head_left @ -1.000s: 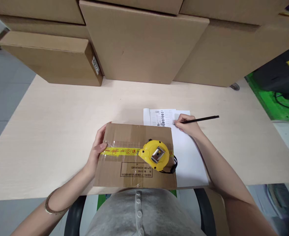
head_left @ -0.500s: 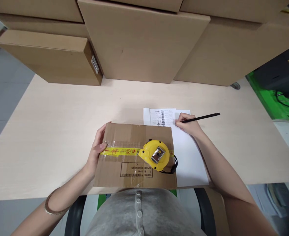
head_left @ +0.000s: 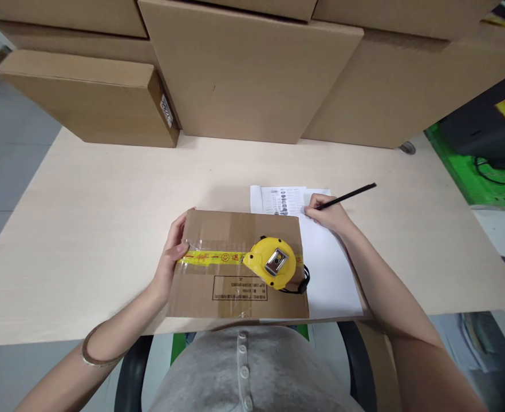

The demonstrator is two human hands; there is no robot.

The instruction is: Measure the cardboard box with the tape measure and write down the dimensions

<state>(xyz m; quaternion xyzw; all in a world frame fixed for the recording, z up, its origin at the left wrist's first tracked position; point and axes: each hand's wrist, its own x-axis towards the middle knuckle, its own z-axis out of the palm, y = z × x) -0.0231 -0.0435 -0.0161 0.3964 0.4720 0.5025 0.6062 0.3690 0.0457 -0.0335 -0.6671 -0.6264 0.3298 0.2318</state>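
Observation:
My left hand (head_left: pixel 172 257) grips the left side of a small cardboard box (head_left: pixel 209 229), thumb on top and fingers round its far left corner. Yellow printed tape (head_left: pixel 212 258) runs across the box. On its right part lies a yellow tape measure (head_left: pixel 270 263) with a black wrist strap (head_left: pixel 300 284). My right hand (head_left: pixel 327 214) pinches a slim black pen (head_left: pixel 351 194), its tip end at the paper and hidden by the fingers. Beneath are white paper sheets (head_left: pixel 332 274), one with handwriting (head_left: pixel 283 200) at the top. The box covers the sheets' left part.
Large cardboard boxes (head_left: pixel 252 74) stand along the back of the pale desk (head_left: pixel 85 240), with a smaller box (head_left: pixel 85 109) at the back left. Right of the desk, a dark device (head_left: pixel 480 114) with a cable rests on a green surface (head_left: pixel 454 177).
The pen's upper end has tilted up and slightly left as my right hand shifts a little over the paper. My left hand stays on the box. The view has moved slightly.

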